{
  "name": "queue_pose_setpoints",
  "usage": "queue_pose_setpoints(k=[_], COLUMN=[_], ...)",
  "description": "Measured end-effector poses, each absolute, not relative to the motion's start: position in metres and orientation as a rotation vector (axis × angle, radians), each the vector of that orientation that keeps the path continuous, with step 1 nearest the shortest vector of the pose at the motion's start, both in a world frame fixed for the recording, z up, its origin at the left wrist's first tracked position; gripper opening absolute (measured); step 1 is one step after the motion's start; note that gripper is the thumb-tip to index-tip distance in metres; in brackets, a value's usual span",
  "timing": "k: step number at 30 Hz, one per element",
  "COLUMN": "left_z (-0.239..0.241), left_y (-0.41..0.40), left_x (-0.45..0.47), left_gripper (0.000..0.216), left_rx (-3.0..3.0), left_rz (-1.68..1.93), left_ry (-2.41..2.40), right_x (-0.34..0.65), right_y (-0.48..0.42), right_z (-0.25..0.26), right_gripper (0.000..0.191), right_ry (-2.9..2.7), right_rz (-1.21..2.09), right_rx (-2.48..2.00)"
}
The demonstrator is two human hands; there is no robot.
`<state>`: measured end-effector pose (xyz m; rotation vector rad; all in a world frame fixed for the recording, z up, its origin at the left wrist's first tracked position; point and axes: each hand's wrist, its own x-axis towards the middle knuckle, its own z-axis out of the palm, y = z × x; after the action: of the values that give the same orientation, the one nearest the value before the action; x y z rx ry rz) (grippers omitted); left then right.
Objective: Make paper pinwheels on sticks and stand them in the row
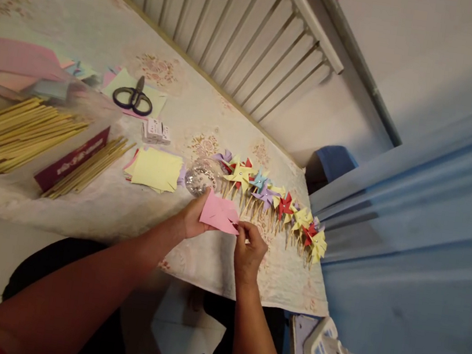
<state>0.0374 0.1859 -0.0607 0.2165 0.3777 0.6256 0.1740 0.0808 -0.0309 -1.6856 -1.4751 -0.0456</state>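
My left hand (192, 218) holds a pink paper square (218, 212) by its left side, just above the table's near edge. My right hand (248, 249) pinches the paper's right corner with its fingertips. Right behind the paper lies a row of finished paper pinwheels (276, 200) on sticks, in yellow, red, purple and blue. A clear plastic bag of small shiny bits (201, 176) sits just beyond my left hand.
A stack of yellow paper squares (155, 169), bundles of wooden sticks (14, 131), black scissors (133, 98) and pink sheets (10, 60) lie to the left on the floral tablecloth (107, 30). A white power strip (320, 344) sits at lower right, a blue curtain (420, 238) beside it.
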Motion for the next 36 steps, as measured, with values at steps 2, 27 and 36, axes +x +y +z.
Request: queue_pose_setpoints(k=[2, 27, 36], left_z=[-0.056, -0.054, -0.054], left_y=[0.186, 0.189, 0.186], left_x=[0.037, 0.037, 0.036], left_gripper=[0.07, 0.033, 0.027], left_rx=[0.215, 0.348, 0.437], left_rz=[0.62, 0.574, 0.603], left_ry=[0.418, 0.413, 0.347], right_x=[0.177, 0.186, 0.182], right_y=[0.079, 0.074, 0.08], right_z=[-0.033, -0.045, -0.044], right_gripper=[0.019, 0.032, 0.027], right_ry=[-1.478, -0.878, -0.794], right_rz=[-0.044, 0.652, 0.83], right_rx=[-1.687, -1.634, -1.577])
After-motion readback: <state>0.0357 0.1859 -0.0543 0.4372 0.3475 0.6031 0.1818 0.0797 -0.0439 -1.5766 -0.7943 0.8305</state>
